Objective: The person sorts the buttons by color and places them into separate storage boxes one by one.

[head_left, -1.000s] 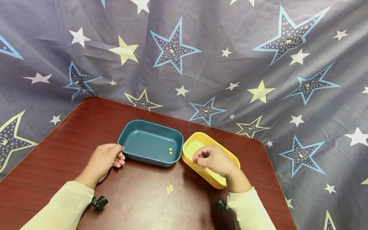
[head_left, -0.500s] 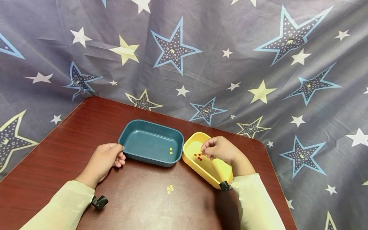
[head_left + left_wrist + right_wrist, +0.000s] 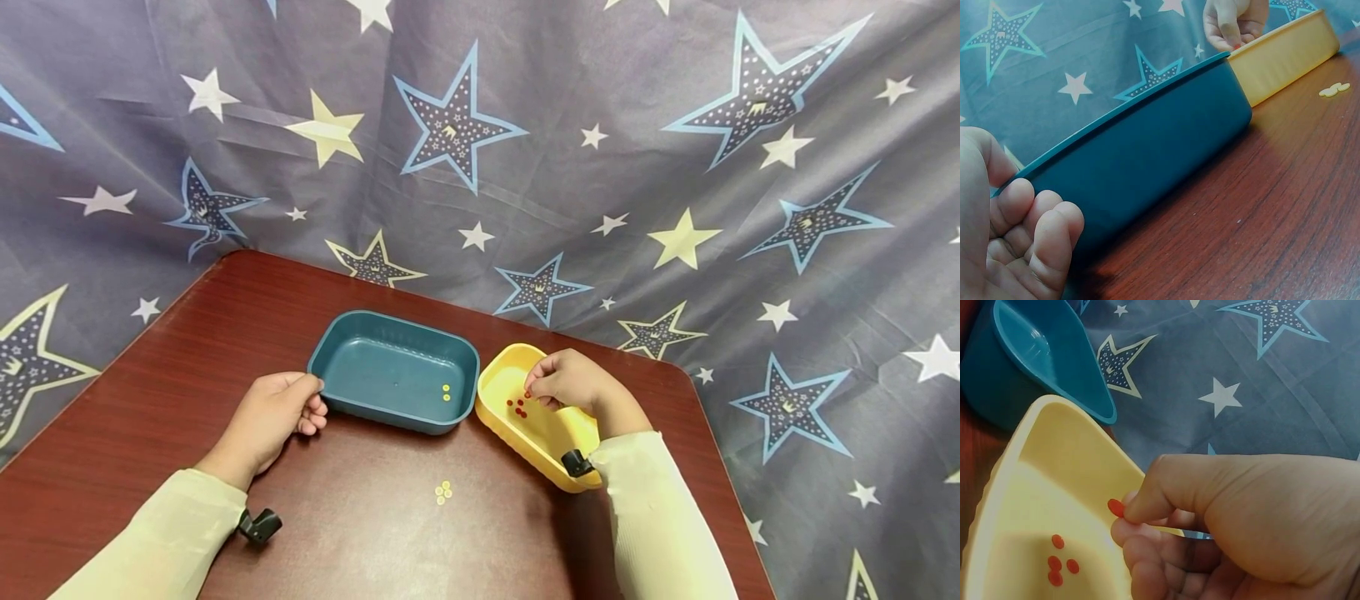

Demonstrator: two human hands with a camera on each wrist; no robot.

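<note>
My right hand is over the yellow tray, pinching a small red button between thumb and forefinger. Below it, several red buttons lie on the tray floor, as the right wrist view shows. At the near left corner of the teal tray, my left hand grips the rim between thumb and bent forefinger. Two small yellow buttons rest inside that tray toward its right end.
Several pale yellow buttons lie close together on the brown wooden table, in front of the trays. The trays stand side by side with their ends close. A grey star-patterned curtain hangs behind the table.
Over the last second my right hand has shifted right and back over the yellow tray, bringing the red buttons inside into sight. My left hand has stayed on the teal rim.
</note>
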